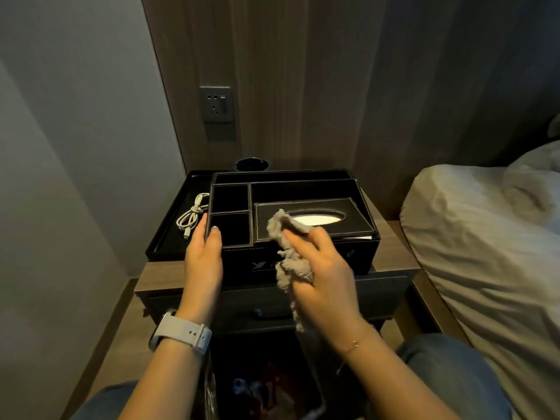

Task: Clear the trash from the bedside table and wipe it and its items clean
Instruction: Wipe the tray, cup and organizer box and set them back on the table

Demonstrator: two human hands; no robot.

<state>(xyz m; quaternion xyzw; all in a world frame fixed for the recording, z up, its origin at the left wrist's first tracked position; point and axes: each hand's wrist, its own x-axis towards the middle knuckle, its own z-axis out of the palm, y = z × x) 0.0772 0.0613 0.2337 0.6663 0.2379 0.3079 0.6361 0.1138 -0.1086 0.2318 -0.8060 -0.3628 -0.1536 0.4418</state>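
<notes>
A black leather organizer box (357,256) with several compartments stands on the wooden bedside table (391,253). Its right part is a tissue holder (348,219) with an oval slot showing white tissue. My left hand (204,256) grips the organizer's front left corner, thumb on the rim. My right hand (321,268) holds a crumpled beige cloth (288,244) against the front edge of the tissue holder. A flat black tray (165,237) sits under and to the left of the organizer, with a coiled white charging cable (192,215) lying in it.
A dark round ashtray or cup (252,164) stands behind the organizer by the wall. A wall socket (216,104) is above. The bed with white linen (491,237) is at right. A dark bin (266,386) with trash sits below between my knees.
</notes>
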